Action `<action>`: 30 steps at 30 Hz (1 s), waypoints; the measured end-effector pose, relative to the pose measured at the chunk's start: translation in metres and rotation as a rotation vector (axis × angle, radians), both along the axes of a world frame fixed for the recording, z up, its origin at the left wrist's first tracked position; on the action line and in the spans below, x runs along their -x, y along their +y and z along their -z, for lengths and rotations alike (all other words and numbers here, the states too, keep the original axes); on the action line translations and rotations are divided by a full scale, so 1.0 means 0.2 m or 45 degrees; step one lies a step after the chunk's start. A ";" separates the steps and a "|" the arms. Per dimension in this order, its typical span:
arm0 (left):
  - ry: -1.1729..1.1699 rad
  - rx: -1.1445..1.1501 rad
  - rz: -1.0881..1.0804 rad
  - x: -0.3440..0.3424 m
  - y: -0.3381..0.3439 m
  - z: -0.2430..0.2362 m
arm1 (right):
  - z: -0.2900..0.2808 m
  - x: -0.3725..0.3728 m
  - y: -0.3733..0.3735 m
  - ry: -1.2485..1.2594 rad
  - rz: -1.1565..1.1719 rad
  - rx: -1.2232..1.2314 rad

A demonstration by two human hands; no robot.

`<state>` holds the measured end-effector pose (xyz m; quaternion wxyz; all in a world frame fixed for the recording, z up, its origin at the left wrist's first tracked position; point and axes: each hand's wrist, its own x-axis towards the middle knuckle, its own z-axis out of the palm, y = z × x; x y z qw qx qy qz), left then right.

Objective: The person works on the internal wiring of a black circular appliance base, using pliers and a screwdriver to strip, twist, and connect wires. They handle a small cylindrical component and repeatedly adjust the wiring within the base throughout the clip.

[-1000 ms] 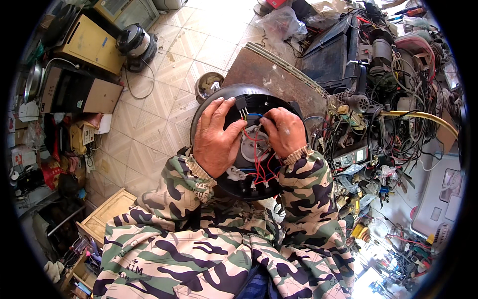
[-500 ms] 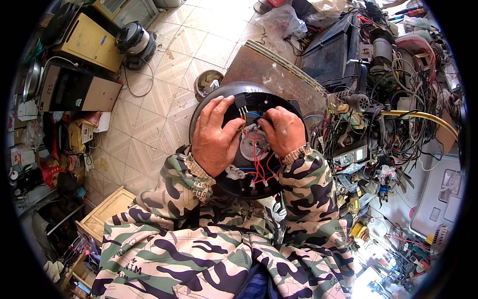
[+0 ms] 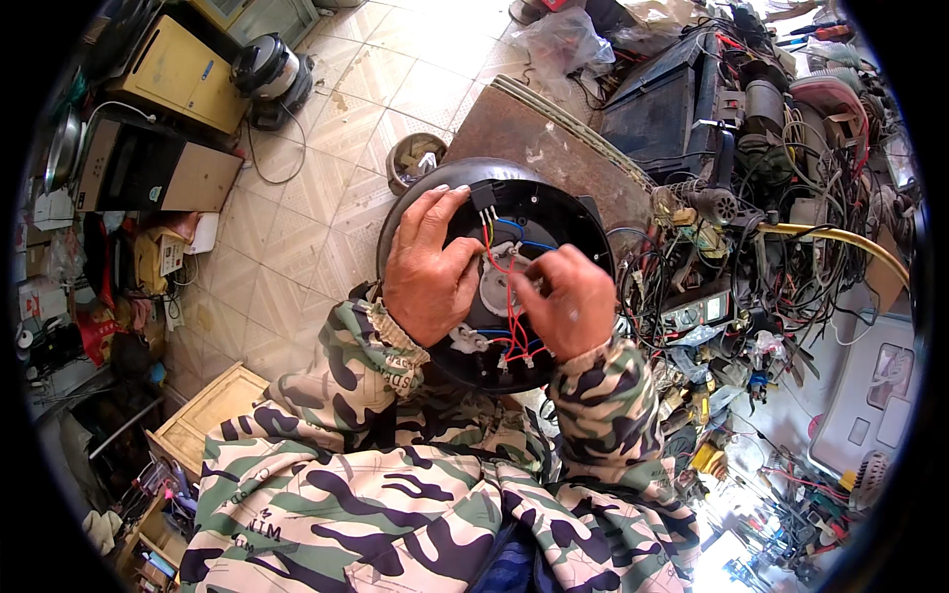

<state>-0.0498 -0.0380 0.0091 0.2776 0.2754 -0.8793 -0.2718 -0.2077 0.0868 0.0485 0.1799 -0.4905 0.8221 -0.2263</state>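
A round black appliance housing (image 3: 596, 222) lies open-side up in front of me. My left hand (image 3: 427, 265) grips its left rim, fingers over the edge and thumb reaching inside. Close to those fingertips a black socket block (image 3: 482, 196) sits at the far rim, with several wires leaving it. Over the pale round plate (image 3: 494, 287) in the middle hovers my right hand (image 3: 568, 301), slightly blurred, its fingers curled together beside the red wires (image 3: 513, 321). Whatever those fingers pinch is hidden. A blue wire (image 3: 534, 243) crosses the far inside of the housing.
Beyond the housing is a rusty brown board (image 3: 529, 138). A small bucket (image 3: 403, 163) stands on the tiled floor. Tangled cables, motors and a multimeter (image 3: 697, 311) crowd the right side. An open wooden drawer (image 3: 210, 410) is at lower left.
My right hand has moved down and toward me, from the blue wire near the far rim to the red wires at the middle. The left hand keeps its grip.
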 end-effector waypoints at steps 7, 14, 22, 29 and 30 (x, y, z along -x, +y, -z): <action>0.001 -0.002 0.015 0.00 -0.01 0.01 | 0.10 -0.16 0.05 0.277 -0.050 0.063; -0.057 0.026 0.032 0.00 0.00 -0.01 | 0.04 -0.21 0.08 0.193 -0.001 0.113; -0.061 0.022 0.041 0.00 0.00 -0.01 | 0.04 -0.23 0.10 0.233 -0.014 0.193; -0.049 0.023 0.042 0.01 0.00 0.00 | 0.05 -0.26 0.11 0.210 0.004 0.238; -0.050 0.022 0.042 0.00 0.00 0.00 | 0.05 -0.26 0.11 0.209 0.010 0.244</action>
